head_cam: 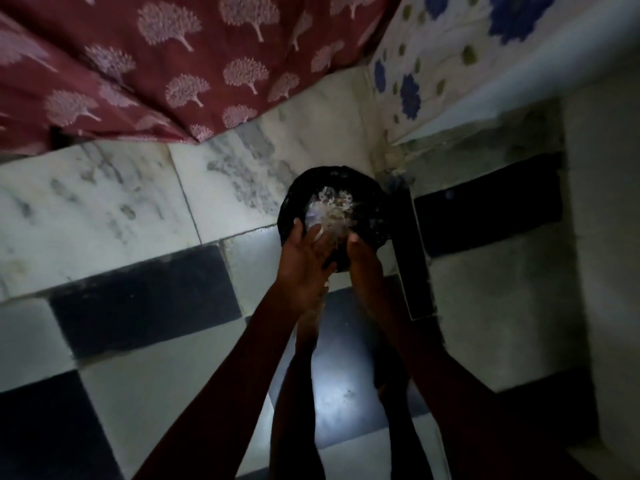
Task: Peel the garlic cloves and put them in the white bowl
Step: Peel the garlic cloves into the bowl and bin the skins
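Above the black bin [294, 202] of garlic peels [332, 209], the left hand [304, 265] lies flat, gripping nothing; the right hand [363, 265] is too dim to tell.

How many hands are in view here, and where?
2. The left hand and the right hand are side by side over the near rim of the black bin. None seems hidden.

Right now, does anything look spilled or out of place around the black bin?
Nothing is clearly spilled: the pale scraps lie inside the black bin, with the left hand and right hand over its near rim. Only a few dark specks dot the lit floor tile nearer the person. The picture is dim and blurred.
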Demonstrator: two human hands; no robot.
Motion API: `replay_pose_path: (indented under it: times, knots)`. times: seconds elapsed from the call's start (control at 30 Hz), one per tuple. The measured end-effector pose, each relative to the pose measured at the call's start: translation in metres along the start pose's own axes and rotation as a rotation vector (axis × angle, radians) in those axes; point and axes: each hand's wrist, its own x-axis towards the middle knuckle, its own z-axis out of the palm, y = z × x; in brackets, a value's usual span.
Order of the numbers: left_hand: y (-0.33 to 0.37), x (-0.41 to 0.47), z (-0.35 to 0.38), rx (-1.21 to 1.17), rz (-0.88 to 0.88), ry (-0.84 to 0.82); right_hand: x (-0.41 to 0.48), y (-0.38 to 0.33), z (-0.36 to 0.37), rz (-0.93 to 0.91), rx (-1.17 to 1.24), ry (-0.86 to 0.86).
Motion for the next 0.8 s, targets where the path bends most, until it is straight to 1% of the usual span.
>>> replay_pose_path:
  times: [0.07,0.13,0.2,0.23,0.33,0.4,0.53,0.6,0.7,0.8]
  knots:
    - [-0.002,-0.036,0.008,0.141,0.047,0.047,-0.040,-0.022,-0.018,-0.056,-0.014,0.108]
    - [-0.001,-0.085,0.025,0.257,0.083,0.055,-0.099,-0.049,-0.037,-0.087,0.027,0.112]
    - [-0.003,-0.128,0.043,0.337,0.091,0.046,-0.153,-0.071,-0.053,-0.160,0.091,0.102]
    - [-0.006,-0.156,0.057,0.381,0.084,0.028,-0.186,-0.084,-0.065,-0.200,0.141,0.127]
    - [-0.022,-0.242,0.105,0.524,0.127,-0.069,-0.287,-0.121,-0.106,-0.240,0.288,0.186]
    - [-0.040,-0.289,0.140,0.605,0.140,-0.122,-0.345,-0.133,-0.134,-0.262,0.362,0.232]
    - [-0.099,-0.367,0.204,0.800,0.184,-0.299,-0.439,-0.128,-0.195,-0.313,0.499,0.399]
    - [-0.143,-0.396,0.233,0.926,0.189,-0.396,-0.481,-0.114,-0.233,-0.328,0.546,0.491]
    - [-0.209,-0.420,0.265,1.097,0.209,-0.468,-0.527,-0.082,-0.288,-0.345,0.614,0.606]
    - [-0.285,-0.433,0.289,1.288,0.290,-0.552,-0.564,-0.037,-0.342,-0.356,0.704,0.711]
